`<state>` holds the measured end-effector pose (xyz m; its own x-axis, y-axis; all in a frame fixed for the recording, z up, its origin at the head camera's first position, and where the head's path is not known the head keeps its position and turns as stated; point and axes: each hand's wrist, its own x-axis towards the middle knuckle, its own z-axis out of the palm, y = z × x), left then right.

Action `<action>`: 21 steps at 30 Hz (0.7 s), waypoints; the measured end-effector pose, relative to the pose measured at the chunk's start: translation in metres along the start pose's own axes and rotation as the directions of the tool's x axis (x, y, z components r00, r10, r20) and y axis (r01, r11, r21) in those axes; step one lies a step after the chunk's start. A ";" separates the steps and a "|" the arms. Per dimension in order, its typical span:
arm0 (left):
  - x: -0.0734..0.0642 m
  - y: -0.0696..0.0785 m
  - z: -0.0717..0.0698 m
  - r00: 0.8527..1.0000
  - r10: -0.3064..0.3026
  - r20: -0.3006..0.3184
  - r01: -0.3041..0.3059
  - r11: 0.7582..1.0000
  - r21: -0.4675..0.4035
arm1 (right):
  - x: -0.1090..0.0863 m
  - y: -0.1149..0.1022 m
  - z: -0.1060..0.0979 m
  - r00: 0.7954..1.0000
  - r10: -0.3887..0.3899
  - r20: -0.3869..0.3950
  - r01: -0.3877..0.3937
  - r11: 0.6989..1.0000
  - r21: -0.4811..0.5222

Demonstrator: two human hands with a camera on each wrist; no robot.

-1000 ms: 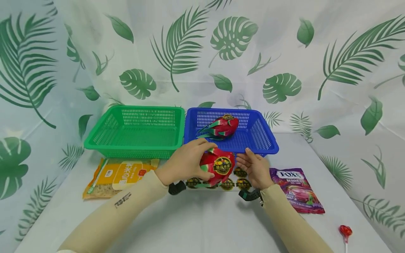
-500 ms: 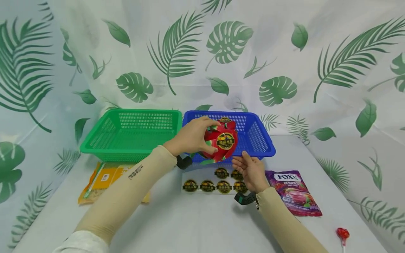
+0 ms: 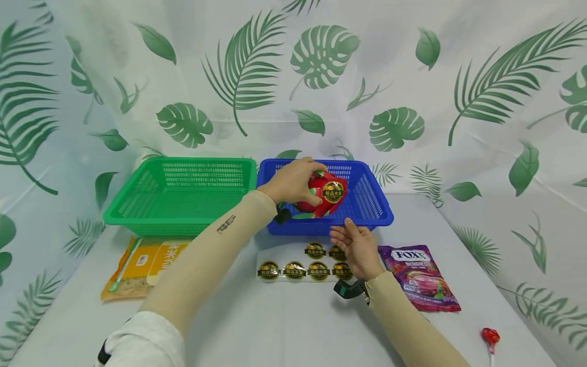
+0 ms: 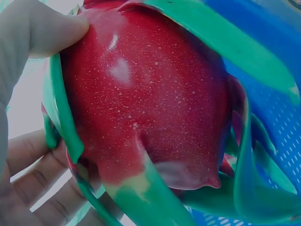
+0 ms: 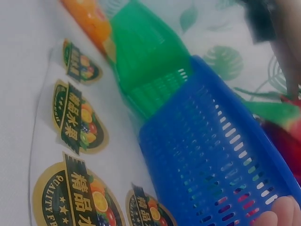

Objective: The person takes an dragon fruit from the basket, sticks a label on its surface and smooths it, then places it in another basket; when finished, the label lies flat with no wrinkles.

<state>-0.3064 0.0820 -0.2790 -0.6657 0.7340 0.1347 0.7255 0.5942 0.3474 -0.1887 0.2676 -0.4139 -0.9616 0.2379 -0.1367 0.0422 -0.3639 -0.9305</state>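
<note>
My left hand (image 3: 295, 181) grips a red dragon fruit (image 3: 326, 204) with green scales, thumb on one side and fingers round the other. It is over the blue basket (image 3: 377, 204), low behind the front rim in the head view. A black-and-gold round sticker (image 3: 334, 192) faces up on the fruit. The left wrist view shows the bare red skin (image 4: 146, 94) close up. The other dragon fruit in the basket is largely hidden behind it. My right hand (image 3: 359, 250) stays at the basket's front, relaxed, thumb tip right at the rim.
A green basket (image 3: 183, 221) stands left of the blue one. Before them lie a sheet of stickers (image 3: 286, 255), a yellow food bag (image 3: 137, 270) and a purple candy bag (image 3: 419, 278). At the front right is a red lollipop (image 3: 490, 336). A leaf-print cloth (image 3: 266, 142) hangs behind.
My left hand has carried the dragon fruit from above the sticker sheet forward and over the blue basket, uncovering the sheet. The right hand has stayed by the rim.
</note>
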 end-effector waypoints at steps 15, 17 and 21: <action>0.033 -0.009 0.030 0.993 -0.042 0.108 0.045 0.999 -0.018 | -0.001 0.000 0.002 1.000 0.011 -0.002 -0.011 1.000 -0.017; 0.036 -0.012 0.035 0.989 -0.055 0.134 0.057 0.998 -0.017 | -0.001 0.000 0.001 1.000 0.011 -0.005 -0.011 1.000 -0.019; 0.039 -0.018 0.042 0.979 -0.087 0.187 0.091 0.996 -0.015 | 0.000 0.000 -0.001 1.000 0.015 -0.013 -0.016 1.000 -0.019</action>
<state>-0.3380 0.1142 -0.3187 -0.6816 0.7282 -0.0718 0.6591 0.6536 0.3721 -0.1884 0.2684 -0.4138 -0.9572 0.2440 -0.1554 0.0623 -0.3507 -0.9344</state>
